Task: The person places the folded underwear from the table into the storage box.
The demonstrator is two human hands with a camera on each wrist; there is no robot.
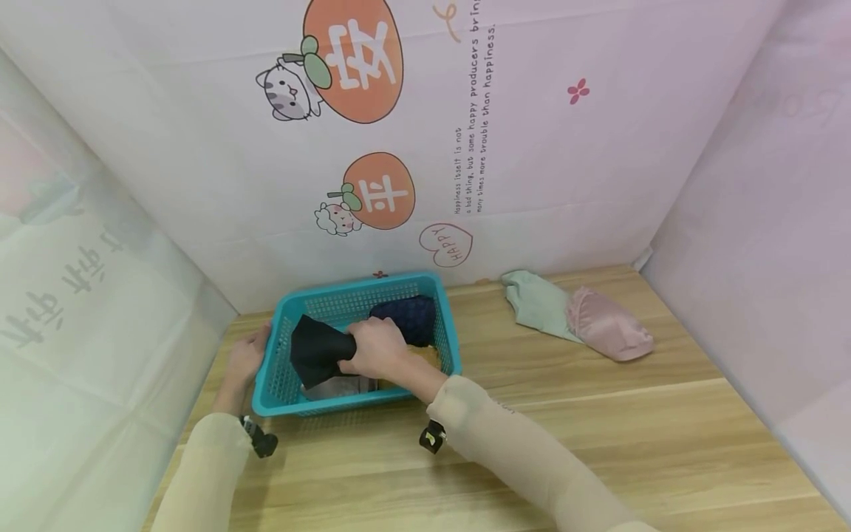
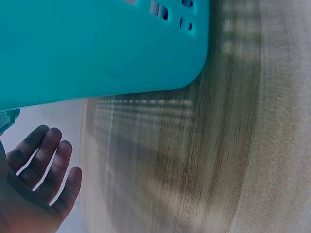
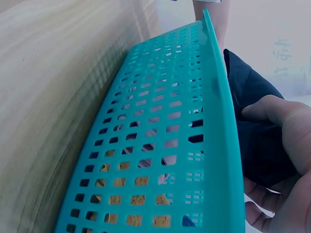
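A turquoise plastic basket (image 1: 449,325) stands on the wooden table. Over its left half my right hand (image 1: 377,349) grips a bunched black cloth (image 1: 318,352), fingers and thumb closed around it; the right wrist view shows the same cloth (image 3: 260,141) behind the basket's rim. Inside lie a dark blue patterned cloth (image 1: 414,319), a mustard-yellow cloth (image 1: 431,357) and a greyish cloth (image 1: 332,389), partly hidden by my hand and the black cloth. Beside the basket's left end is my left hand (image 1: 246,358). In the left wrist view its fingers (image 2: 57,167) extend loosely, apart from the basket wall.
To the right of the basket, a pale green cloth (image 1: 540,307) lies partly beneath a shiny pink cloth (image 1: 610,325) on the wooden table (image 1: 565,414). Printed white sheets (image 1: 532,148) wall in the back and both sides. The basket is close to the back sheet.
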